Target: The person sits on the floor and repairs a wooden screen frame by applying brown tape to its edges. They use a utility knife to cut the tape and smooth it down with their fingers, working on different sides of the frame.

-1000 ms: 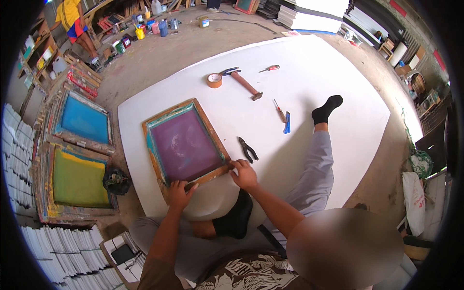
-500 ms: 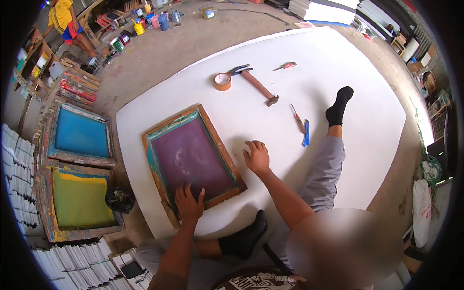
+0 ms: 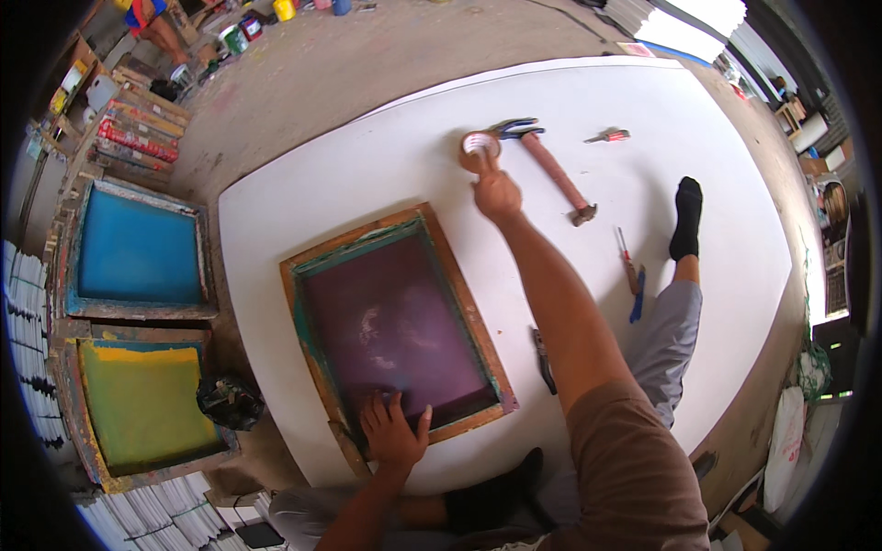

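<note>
Head view: right hand (image 3: 497,195) at round brown tape roll (image 3: 469,158) on flat white board (image 3: 367,174), near wooden-handled hammer (image 3: 558,174); can't tell if fingers clamped. Left hand (image 3: 395,433) over near edge of purple mesh screen in rectangular wooden frame (image 3: 395,312), also on board, fingers slightly apart, thumb spread.

This looks like a workshop, probably for screen printing: a wood-framed purple screen (image 3: 395,308) lies on a broad white sheet (image 3: 726,303), with a blue framed screen (image 3: 140,250) and a yellow-green framed screen (image 3: 142,415) at the left. Tubs (image 3: 233,39) stand on the stained floor (image 3: 303,101), bundled white stacks (image 3: 152,519) fill the lower left, and a hammer (image 3: 555,172) and roll of tape (image 3: 468,158) lie out.
</note>
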The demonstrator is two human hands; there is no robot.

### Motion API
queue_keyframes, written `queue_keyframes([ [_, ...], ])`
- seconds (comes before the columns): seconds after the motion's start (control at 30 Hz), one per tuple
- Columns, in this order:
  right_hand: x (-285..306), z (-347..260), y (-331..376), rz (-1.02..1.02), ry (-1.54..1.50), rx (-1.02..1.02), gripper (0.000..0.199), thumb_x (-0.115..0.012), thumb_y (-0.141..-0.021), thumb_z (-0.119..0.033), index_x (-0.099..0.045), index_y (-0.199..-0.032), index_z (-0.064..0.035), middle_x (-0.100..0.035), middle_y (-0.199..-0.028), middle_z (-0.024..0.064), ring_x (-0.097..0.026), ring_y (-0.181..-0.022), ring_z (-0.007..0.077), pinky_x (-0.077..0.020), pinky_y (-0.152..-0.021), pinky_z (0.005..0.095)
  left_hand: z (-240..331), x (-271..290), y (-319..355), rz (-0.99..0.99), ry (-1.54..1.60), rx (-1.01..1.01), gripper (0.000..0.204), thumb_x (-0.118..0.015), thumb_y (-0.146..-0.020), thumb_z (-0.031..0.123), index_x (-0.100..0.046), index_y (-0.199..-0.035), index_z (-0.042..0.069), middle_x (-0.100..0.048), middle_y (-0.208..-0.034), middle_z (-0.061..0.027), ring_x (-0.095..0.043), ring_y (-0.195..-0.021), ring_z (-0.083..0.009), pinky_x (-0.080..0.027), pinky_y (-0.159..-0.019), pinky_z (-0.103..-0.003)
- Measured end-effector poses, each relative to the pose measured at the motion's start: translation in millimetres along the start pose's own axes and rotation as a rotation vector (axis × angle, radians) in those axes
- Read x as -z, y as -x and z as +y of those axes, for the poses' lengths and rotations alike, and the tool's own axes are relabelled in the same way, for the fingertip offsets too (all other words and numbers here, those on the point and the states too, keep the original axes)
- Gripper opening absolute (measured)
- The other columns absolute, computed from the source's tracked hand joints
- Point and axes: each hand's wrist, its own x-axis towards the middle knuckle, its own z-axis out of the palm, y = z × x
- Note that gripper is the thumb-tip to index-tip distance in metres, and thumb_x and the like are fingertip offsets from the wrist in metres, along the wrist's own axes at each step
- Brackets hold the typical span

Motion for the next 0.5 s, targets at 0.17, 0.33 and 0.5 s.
queue_keyframes([
  [0.17, 2, 5, -24, -0.13, 0.266, 0.041, 0.025, -0.062, -0.096, -0.014, -0.06, -0.121, -0.0094, -0.065, -0.128, 0.0129, -0.068, -0.114, 0.0355, -0.0597, -0.087, 0.0516, 1, 5, 4, 0.051, 0.024, 0.034, 0.066, -0.064, -0.095, 0.056, -0.06, -0.13, 0.001, -0.052, -0.137, -0.0297, -0.05, -0.129, -0.0503, -0.04, -0.107, -0.066],
  [0.33, 18, 7, 35, 0.019, 0.472, 0.169, 0.019, -0.058, -0.095, -0.014, -0.062, -0.113, -0.0106, -0.066, -0.119, 0.0107, -0.069, -0.111, 0.0305, -0.0612, -0.077, 0.0486, 4, -2, 4, 0.146, 0.034, 0.032, 0.065, -0.065, -0.095, 0.056, -0.061, -0.128, 0.001, -0.054, -0.135, -0.0287, -0.052, -0.128, -0.0482, -0.042, -0.106, -0.064],
  [0.5, 49, -4, 165, 0.058, 0.433, 0.34, 0.017, -0.057, -0.093, -0.016, -0.062, -0.108, -0.0114, -0.066, -0.106, 0.0089, -0.069, -0.097, 0.0284, -0.0593, -0.069, 0.0465, -5, -26, 6, 0.241, -0.034, 0.016, 0.057, -0.067, -0.095, 0.054, -0.064, -0.119, 0.002, -0.056, -0.13, -0.027, -0.054, -0.122, -0.0463, -0.045, -0.102, -0.059],
])
